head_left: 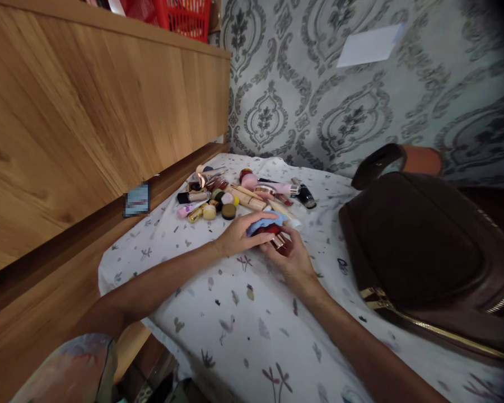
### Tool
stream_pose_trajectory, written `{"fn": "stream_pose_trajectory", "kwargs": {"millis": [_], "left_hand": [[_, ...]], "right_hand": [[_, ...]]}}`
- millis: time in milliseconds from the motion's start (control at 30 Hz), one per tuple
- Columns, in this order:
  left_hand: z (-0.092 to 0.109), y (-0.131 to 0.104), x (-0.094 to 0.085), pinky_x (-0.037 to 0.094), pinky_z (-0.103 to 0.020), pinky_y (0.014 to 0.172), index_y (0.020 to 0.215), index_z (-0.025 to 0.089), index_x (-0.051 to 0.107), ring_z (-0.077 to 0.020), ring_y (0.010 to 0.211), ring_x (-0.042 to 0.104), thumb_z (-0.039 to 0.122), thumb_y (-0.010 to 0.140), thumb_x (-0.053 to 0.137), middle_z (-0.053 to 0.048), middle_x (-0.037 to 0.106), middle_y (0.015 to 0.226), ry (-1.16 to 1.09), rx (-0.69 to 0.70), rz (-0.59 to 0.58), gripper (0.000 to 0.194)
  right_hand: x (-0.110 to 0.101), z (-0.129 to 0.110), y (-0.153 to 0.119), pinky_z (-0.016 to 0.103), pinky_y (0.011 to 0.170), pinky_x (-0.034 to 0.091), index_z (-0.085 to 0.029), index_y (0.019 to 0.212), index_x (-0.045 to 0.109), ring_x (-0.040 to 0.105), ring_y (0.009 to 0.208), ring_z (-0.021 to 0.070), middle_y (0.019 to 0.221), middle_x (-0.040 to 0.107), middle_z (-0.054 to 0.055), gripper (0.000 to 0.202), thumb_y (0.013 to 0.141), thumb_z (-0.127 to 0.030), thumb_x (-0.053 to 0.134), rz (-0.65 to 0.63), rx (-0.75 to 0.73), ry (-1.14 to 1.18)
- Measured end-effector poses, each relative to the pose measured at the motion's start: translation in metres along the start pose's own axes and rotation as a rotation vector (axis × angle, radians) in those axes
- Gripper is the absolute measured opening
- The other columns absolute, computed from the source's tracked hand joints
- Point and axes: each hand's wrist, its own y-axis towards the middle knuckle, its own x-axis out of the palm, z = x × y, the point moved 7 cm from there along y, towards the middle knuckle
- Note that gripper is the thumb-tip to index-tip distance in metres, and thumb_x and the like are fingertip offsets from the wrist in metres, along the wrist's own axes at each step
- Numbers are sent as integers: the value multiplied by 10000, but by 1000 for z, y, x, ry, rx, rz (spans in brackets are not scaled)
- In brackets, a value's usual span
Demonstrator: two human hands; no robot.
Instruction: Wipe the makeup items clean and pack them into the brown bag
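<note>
My left hand (pixel 237 236) is closed around a light blue cloth (pixel 264 221), pressing it against a small dark red bottle with a shiny rose-gold cap (pixel 279 241). Fingers of my right hand (pixel 297 262) grip the same bottle near its cap, from the right side. Cloth and fingers hide much of the bottle. Just beyond both hands lies a loose pile of cosmetics: a beige tube (pixel 251 198), a pink bottle (pixel 277 187), a dark round jar (pixel 229 211), a small yellow-lidded jar (pixel 209 212) and several others.
White patterned fabric (pixel 235 313) covers the surface under my hands. A dark brown leather bag (pixel 415 240) stands at the right. To the left is a wooden cabinet (pixel 109 95) with a red basket (pixel 189 19) on top. A papered wall (pixel 273 112) closes off the back.
</note>
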Motion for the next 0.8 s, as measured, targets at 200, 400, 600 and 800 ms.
{"fn": "stream_pose_trajectory", "kwargs": {"millis": [200, 400, 600, 800], "left_hand": [[1, -1, 7, 497, -337, 967, 1156, 143, 659, -218, 1068, 659, 343, 866, 693, -117, 702, 1163, 119, 110, 13, 354], [11, -7, 24, 529, -347, 955, 1240, 191, 633, -199, 1073, 666, 298, 980, 516, -102, 705, 1161, 252, 178, -82, 304], [35, -14, 37, 511, -448, 1025, 1258, 194, 595, -233, 1261, 563, 152, 978, 458, -127, 660, 1256, 399, 450, -69, 315], [51, -16, 48, 563, -397, 887, 1039, 168, 630, -231, 1059, 601, 73, 884, 495, -113, 692, 1061, 501, 544, -108, 227]], "right_hand": [[-30, -9, -12, 387, 761, 561, -227, 1113, 527, 681, 775, 210, 895, 702, 20, 688, 561, -453, 869, 114, -35, -257], [-58, -23, -32, 376, 741, 556, -240, 1252, 592, 668, 761, 211, 972, 719, 44, 659, 666, -448, 811, 101, -92, -473], [-64, -29, -36, 375, 681, 531, -206, 1309, 574, 619, 682, 203, 982, 715, 68, 671, 733, -517, 719, 136, -134, -687], [-71, -25, -34, 346, 625, 491, -181, 1315, 535, 586, 637, 191, 936, 700, 71, 731, 715, -564, 702, 163, -115, -701]]}}
